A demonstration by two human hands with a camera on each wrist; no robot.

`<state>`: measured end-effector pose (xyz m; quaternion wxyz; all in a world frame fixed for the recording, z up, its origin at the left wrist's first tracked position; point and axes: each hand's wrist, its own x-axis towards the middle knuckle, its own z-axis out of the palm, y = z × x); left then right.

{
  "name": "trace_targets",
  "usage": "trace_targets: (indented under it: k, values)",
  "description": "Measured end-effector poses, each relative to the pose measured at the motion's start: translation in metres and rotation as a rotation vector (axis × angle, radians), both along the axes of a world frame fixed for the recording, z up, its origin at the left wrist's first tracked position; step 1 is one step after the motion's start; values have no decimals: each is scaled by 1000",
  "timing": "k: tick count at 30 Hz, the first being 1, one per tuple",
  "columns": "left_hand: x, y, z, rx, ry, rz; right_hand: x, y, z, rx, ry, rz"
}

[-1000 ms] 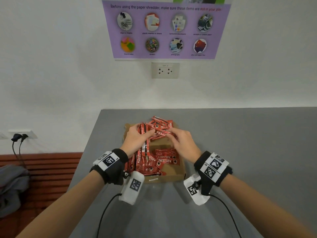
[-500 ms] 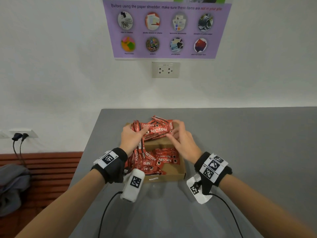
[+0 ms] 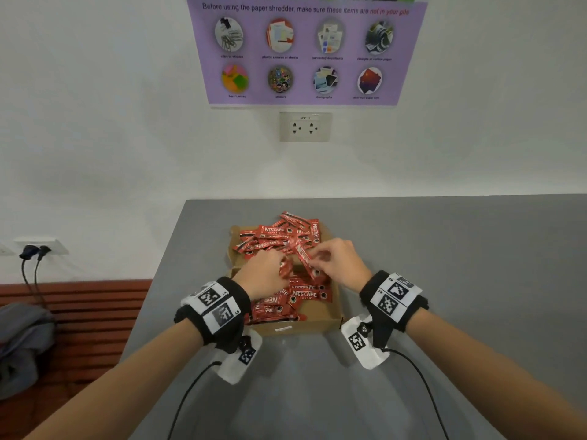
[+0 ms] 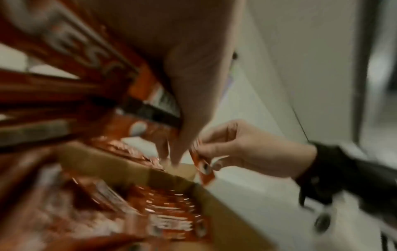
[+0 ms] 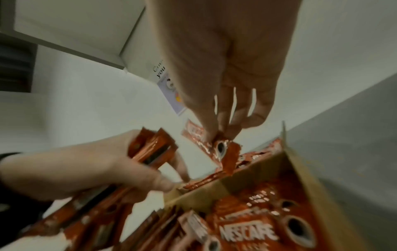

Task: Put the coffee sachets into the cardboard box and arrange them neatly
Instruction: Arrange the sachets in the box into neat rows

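The right hand [image 3: 341,263] pinched one red coffee sachet [image 3: 305,260] near its lower end, between the thumb and the first fingers [image 5: 217,118]. This sachet hung tilted over the middle of the cardboard box [image 3: 313,323], with its top end among the heap of loose sachets [image 3: 279,236]. The left hand [image 3: 263,274] was curled around a bundle of sachets [image 5: 150,149], which it held together; the right wrist view showed their ends coming out above the fingers of this hand. The two hands were just beside each other, above the box.

The heap lay on the far part of the box and partly over its far edge, the sachets crossing one another in many directions. In the near part of the box, more sachets [image 3: 306,295] lay flat, with the white brand name readable on them. The left wrist view was blurred, and there I could see only red wrappers and the brown wall of the box.

The box stood on a grey table [image 3: 444,281], near its left edge. Both wrists carried black bands [image 3: 392,296] with square printed markers. On the white wall behind the table there were a purple poster [image 3: 305,52] and an electric socket [image 3: 305,127].
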<state>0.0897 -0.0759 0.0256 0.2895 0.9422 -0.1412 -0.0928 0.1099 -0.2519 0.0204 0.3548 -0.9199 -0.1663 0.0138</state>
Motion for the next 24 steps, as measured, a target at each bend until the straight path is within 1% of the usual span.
trace_targets:
  k: [1, 3, 6, 9, 12, 18, 21, 24]
  values:
    - [-1, 1, 0, 120, 32, -95, -1, -3, -3, -49, 41, 13]
    - [-5, 0, -4, 266, 85, -218, -3, -4, -11, -132, 81, 51]
    - [-9, -1, -9, 410, 113, -316, -5, -1, -16, -243, 100, 130]
    - [-13, -4, -15, 508, 99, -399, -5, 2, -15, -336, 91, 201]
    - [-16, -6, -15, 534, 82, -431, -5, 6, -15, -418, 74, 243]
    - [-15, -3, -14, 528, 127, -409, -5, 11, -10, -505, 76, 296]
    - [-13, -3, -12, 503, 155, -384, 0, 10, -5, -504, 111, 317]
    - [-12, -2, -12, 498, 178, -367, 2, 11, -1, -508, 177, 380]
